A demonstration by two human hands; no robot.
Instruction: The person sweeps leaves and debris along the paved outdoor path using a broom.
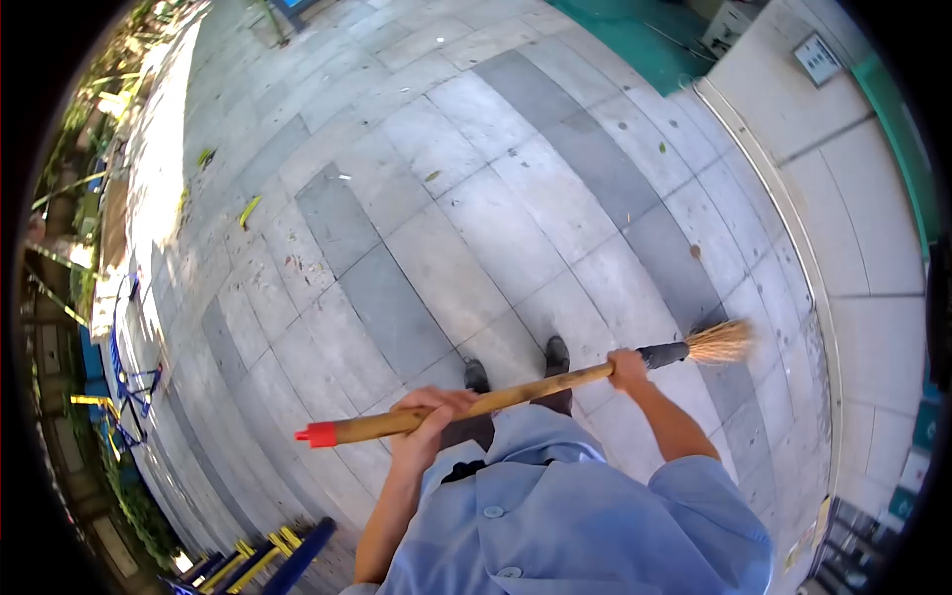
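Observation:
A long broom [531, 391] lies across the front of my body, tilted slightly up to the right. My left hand [428, 418] is on the thick wooden handle near its red-capped end [317, 434], fingers over the top and thumb on the near side. Farther along, my right hand [627, 371] is wrapped round the handle just short of the dark binding [662, 354]. Straw-coloured bristles [721, 342] fan out beyond that, held off the floor.
Grey paving slabs [506, 233] carry scattered leaves, including a yellow-green one [249, 211]. A pale wall [843, 208] runs along the right, and green flooring [645, 40] lies at the far right. Blue and yellow metal frames [124, 372] stand left, beside plants.

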